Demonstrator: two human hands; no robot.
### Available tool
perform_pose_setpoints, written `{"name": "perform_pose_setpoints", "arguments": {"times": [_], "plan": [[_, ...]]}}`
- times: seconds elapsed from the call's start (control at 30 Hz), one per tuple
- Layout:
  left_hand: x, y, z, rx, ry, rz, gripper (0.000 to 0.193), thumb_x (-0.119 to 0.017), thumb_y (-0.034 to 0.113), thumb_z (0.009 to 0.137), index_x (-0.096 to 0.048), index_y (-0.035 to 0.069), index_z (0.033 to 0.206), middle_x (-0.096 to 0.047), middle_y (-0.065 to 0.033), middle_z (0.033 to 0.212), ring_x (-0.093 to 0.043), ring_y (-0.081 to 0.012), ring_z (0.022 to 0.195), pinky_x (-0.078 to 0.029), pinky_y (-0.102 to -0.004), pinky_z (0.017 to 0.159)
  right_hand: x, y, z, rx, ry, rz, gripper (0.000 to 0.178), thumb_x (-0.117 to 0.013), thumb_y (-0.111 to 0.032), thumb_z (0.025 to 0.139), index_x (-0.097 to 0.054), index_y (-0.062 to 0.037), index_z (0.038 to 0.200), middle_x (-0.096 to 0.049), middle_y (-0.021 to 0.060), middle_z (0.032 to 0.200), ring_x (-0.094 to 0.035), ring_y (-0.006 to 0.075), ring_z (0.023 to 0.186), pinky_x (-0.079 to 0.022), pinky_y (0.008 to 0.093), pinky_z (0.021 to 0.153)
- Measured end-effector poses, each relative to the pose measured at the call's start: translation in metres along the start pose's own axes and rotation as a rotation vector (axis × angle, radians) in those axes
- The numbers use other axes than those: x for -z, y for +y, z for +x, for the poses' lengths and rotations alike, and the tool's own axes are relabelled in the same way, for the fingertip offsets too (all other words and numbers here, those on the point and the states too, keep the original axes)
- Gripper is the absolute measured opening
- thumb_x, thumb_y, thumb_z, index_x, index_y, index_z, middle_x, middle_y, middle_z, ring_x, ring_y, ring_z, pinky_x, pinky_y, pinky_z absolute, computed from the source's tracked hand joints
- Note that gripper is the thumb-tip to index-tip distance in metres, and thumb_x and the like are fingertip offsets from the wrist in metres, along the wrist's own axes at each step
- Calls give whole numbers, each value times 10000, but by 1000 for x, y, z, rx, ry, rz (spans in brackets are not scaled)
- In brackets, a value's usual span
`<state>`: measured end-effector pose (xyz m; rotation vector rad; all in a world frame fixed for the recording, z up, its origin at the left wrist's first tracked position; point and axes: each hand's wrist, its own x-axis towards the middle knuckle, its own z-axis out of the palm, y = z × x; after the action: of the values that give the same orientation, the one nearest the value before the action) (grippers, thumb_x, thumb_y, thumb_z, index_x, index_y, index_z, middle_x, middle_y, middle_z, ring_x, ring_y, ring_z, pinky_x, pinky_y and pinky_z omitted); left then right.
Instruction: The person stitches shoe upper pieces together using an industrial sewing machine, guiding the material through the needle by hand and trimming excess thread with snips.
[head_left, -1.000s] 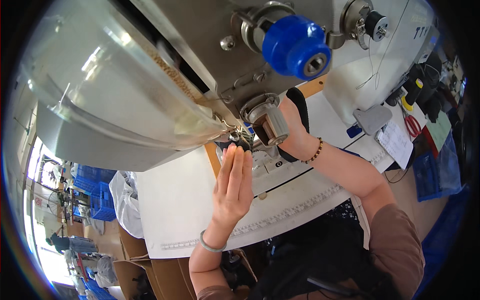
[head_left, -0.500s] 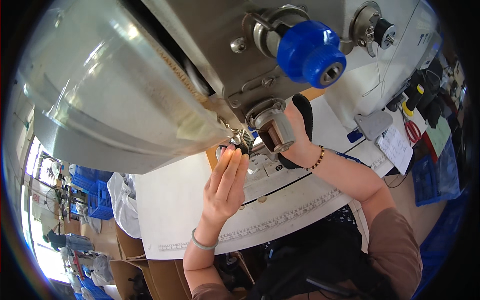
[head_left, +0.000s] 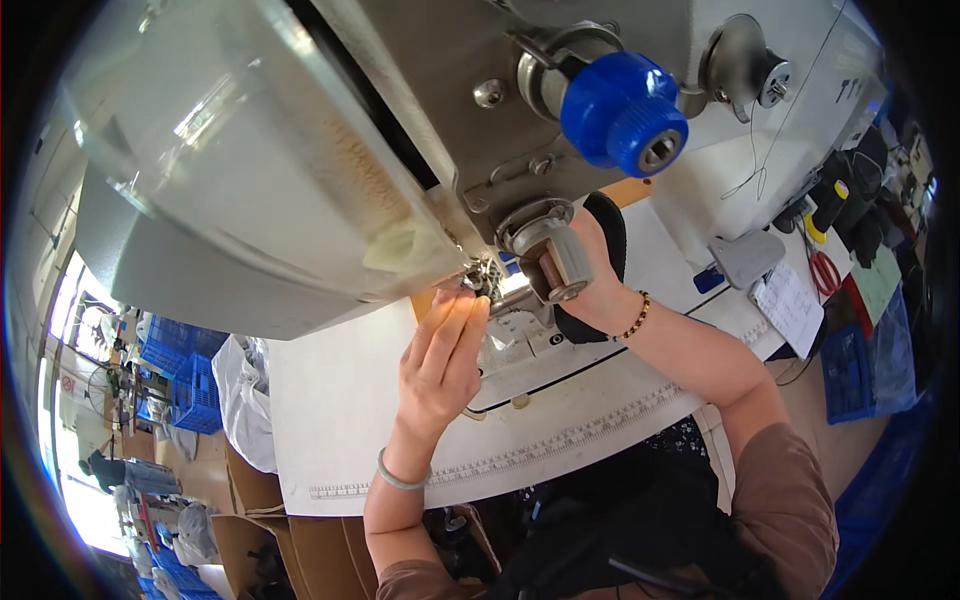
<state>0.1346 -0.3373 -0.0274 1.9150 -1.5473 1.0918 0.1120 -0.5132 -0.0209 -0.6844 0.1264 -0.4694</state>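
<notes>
A grey sewing machine head (head_left: 300, 170) fills the top of the view, very close to the camera, with a blue knob (head_left: 622, 112) on its face. My left hand (head_left: 440, 360) is raised, its fingers straight and close together, the tips touching the needle area (head_left: 487, 283). I cannot tell whether they pinch anything. My right hand (head_left: 600, 290) sits behind a short metal cylinder (head_left: 555, 262) and grips a black piece of material (head_left: 608, 222) under the machine. A bracelet is on each wrist.
The white table (head_left: 340, 400) has a printed ruler strip (head_left: 560, 440) along its front edge. Red scissors (head_left: 825, 270), papers and dark tools lie at the right. Blue crates (head_left: 190, 380), a white bag (head_left: 240, 390) and cardboard boxes (head_left: 270, 530) stand on the floor at the left.
My left hand has risen, and its fingertips have come up to the needle area. The right hand has stayed on the black piece. The machine looks closer.
</notes>
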Motion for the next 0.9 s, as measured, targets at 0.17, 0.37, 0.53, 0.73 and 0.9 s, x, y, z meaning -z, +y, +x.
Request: {"name": "perform_pose_setpoints", "arguments": {"times": [0.17, 0.37, 0.53, 0.73, 0.9], "plan": [[-2, -1, 0, -7, -7, 37, 283, -597, -103, 705, -624, -38, 980, -577, -122, 1005, -600, -289, 951, -552, -345, 782, -1, -3, 2, -9, -21, -38, 336, -480, -321, 872, -418, -116, 613, -368, -42, 563, -288, 64, 504, -247, 220, 501], [-10, -5, -7, -49, 36, 83, 246, -612, -100, 723, -591, -4, 949, -578, -139, 1008, -601, -306, 958, -558, -331, 745, 2, -1, 7, -44, -8, -171, 400, -476, -372, 884, -423, -124, 575, -358, -45, 539, -267, 61, 471, -229, 233, 470], [-29, -20, -28, 77, 127, -140, 523, -664, -34, 727, -421, 42, 1184, -526, -195, 1125, -559, -360, 1006, -499, -395, 834, 7, -2, 11, -69, -61, -182, 401, -474, -390, 890, -446, -136, 581, -362, -45, 516, -330, 45, 457, -267, 206, 431], [-52, -30, -31, 221, 188, -141, 526, -683, -28, 696, -461, 20, 1171, -536, -223, 1094, -558, -392, 961, -475, -430, 797, -9, -16, 16, -104, -110, -62, 298, -478, -366, 908, -525, -113, 757, -499, -24, 658, -423, 71, 505, -327, 202, 438], [-44, -29, -25, 130, 251, -27, 404, -686, -16, 664, -565, -19, 1049, -594, -219, 982, -579, -408, 864, -485, -419, 771, -10, -10, 13, -65, -151, -36, 270, -480, -349, 914, -530, -87, 873, -504, -3, 723, -466, 100, 560, -397, 226, 516]]}}
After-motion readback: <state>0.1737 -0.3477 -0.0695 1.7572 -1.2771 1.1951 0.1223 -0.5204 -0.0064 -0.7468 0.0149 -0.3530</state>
